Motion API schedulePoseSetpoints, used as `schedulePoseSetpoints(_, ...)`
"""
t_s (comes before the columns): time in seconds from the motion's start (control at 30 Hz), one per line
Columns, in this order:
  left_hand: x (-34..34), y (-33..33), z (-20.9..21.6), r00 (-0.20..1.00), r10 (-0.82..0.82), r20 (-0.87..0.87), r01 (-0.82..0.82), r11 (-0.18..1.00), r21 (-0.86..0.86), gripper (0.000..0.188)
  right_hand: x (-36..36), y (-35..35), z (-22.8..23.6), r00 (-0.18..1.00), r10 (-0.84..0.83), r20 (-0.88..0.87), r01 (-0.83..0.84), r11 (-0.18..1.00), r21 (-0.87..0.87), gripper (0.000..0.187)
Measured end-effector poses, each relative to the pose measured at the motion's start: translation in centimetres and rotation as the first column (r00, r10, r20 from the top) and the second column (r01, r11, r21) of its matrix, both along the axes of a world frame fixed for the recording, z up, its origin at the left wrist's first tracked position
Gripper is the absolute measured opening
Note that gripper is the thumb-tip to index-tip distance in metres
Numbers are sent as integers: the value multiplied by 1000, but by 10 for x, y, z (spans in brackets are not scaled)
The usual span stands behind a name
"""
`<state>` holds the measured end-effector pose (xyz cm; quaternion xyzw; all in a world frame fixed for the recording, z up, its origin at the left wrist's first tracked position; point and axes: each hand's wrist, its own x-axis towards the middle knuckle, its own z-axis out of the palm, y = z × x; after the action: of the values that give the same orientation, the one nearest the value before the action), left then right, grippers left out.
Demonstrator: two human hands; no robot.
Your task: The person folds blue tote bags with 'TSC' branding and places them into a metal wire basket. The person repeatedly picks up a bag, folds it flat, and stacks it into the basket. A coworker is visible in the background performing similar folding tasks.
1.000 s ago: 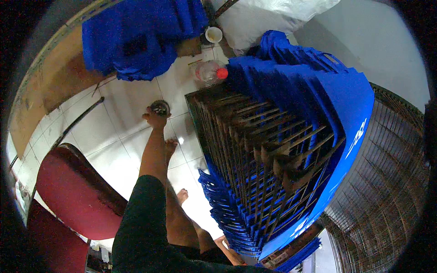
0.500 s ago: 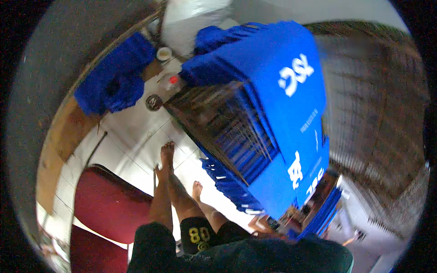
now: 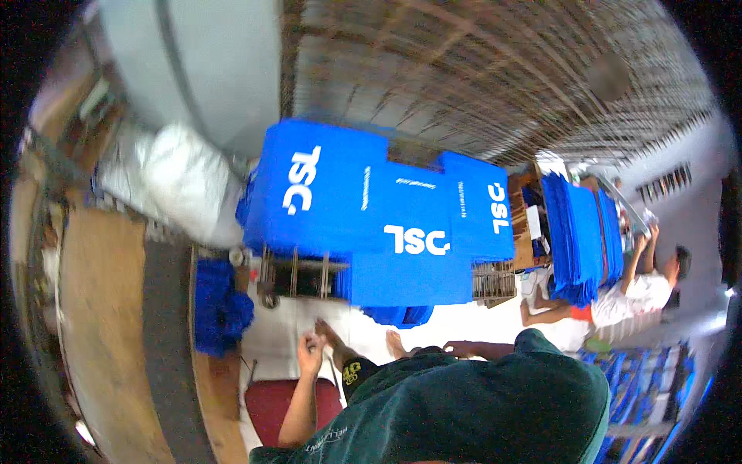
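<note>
My left hand (image 3: 311,353) is raised over the tiled floor, beside my leg and the dark red chair (image 3: 267,406). Its fingers are loosely curled with a gap between them, and I make out nothing held. Close to my waist is my right hand (image 3: 457,349), small and dark, with its fingers unclear. Ahead of both hands, blue cloth pieces (image 3: 410,271) with white print lie flat and overlapping across a slatted rack (image 3: 495,282). Neither hand touches them. More blue cloth (image 3: 398,315) hangs below the rack's near edge.
A bundle of blue cloth (image 3: 216,309) lies on a wooden bench (image 3: 220,394) at left. Behind it stands a large whitish sack (image 3: 185,174). At right, another person (image 3: 634,298) sits beside a stack of blue cloth (image 3: 576,240). A slatted rack (image 3: 638,410) stands at lower right.
My view has swung round, so the cloth-covered rack now lies across the middle. Both my hands have come into view, and the other person at right shows clearly.
</note>
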<state>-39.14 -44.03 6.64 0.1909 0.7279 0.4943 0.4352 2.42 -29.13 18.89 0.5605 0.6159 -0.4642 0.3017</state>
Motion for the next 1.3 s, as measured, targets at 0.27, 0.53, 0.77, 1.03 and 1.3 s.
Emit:
schedulePoseSetpoints(0.27, 57, 374, 356, 882, -461, 92, 274, 664, 695, 59, 132, -50, -31, 964, -262, -52, 266, 958, 103, 60)
schedulePoseSetpoints(0.53, 141, 524, 492, 754, -408, 514, -151, 655, 741, 49, 246, -134, -38, 796, -592, -124, 604, 767, 217, 60)
schedulePoseSetpoints(0.77, 138, 528, 459, 855, -132, 501, -305, 652, 694, 25, 352, -174, -86, 795, -606, -28, 598, 774, 207, 62)
schedulePoseSetpoints(1.03, 194, 309, 295, 771, -34, 636, -376, 782, 497, 26, 374, -115, -57, 785, -617, -57, 612, 758, 227, 59)
schedulePoseSetpoints(1.3, 224, 192, 115, 546, 403, 735, -409, 893, -186, 51, 293, -52, -28, 864, -462, -199, 502, 817, 283, 55)
